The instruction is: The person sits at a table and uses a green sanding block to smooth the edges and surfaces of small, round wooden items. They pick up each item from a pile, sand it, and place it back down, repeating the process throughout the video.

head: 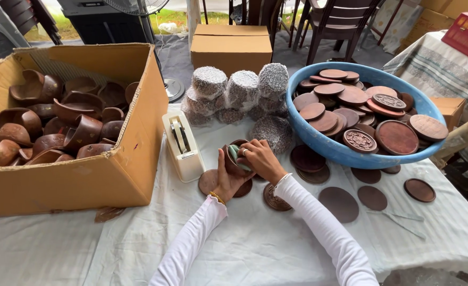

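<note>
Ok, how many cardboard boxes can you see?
3. An open box of bowls at left, a closed box behind the wrapped bundles, and a small box right of the blue basin. A tan shape at top right may be another.

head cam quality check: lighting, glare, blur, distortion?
Head view: soft, even daylight with faint shadows under the blue basin and cardboard box; no glare on the white tablecloth; both hands, left hand and right hand, and the brown bowl are sharp; wide-angle bending shows at the frame edges; background chairs stay fairly clear.
</note>
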